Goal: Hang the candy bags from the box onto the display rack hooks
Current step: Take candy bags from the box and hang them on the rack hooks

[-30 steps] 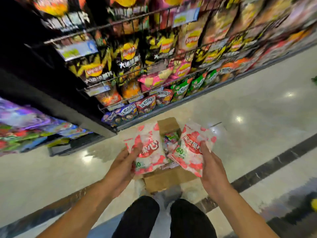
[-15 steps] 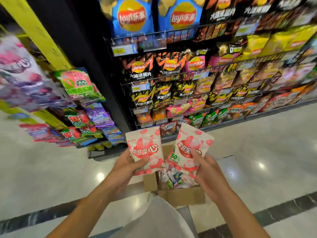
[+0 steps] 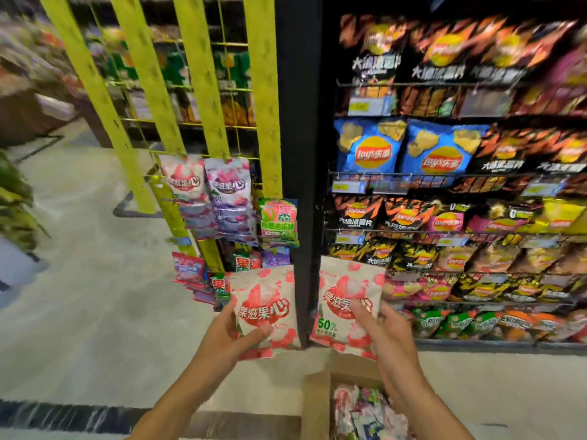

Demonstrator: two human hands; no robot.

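The left hand (image 3: 230,333) grips a white-and-red lychee candy bag (image 3: 265,308) by its lower half, thumb pressed across the front and fingers curled behind, the bag upright with its printed face toward the camera. The right hand (image 3: 382,331) holds a second lychee candy bag (image 3: 347,300) of the same design, fingers spread over the front near the right edge and lower corner; this bag leans slightly to the right. The two bags sit side by side, close but apart, with a black upright post (image 3: 301,154) showing between them. At 5 o'clock from the hands, at the bottom edge, an open cardboard box (image 3: 316,404) rests on the pale polished floor (image 3: 95,296), with more small candy packets (image 3: 365,414) jumbled inside. At 11 o'clock from the left hand stands the yellow display rack (image 3: 203,90), its slanted strips backed by a wire grid; hanging from it are a red-and-white candy bag (image 3: 184,182) and just beside it a purple candy bag (image 3: 228,185), with a green-and-pink bag (image 3: 279,222) lower at their right and further red, green and purple packs below, just above the left-hand bag. From 12 to 3 o'clock of the right hand, black wire shelves (image 3: 444,177) carry rows of chip bags, two blue Lay's bags (image 3: 368,147) among them. The upper shelves are blurred.
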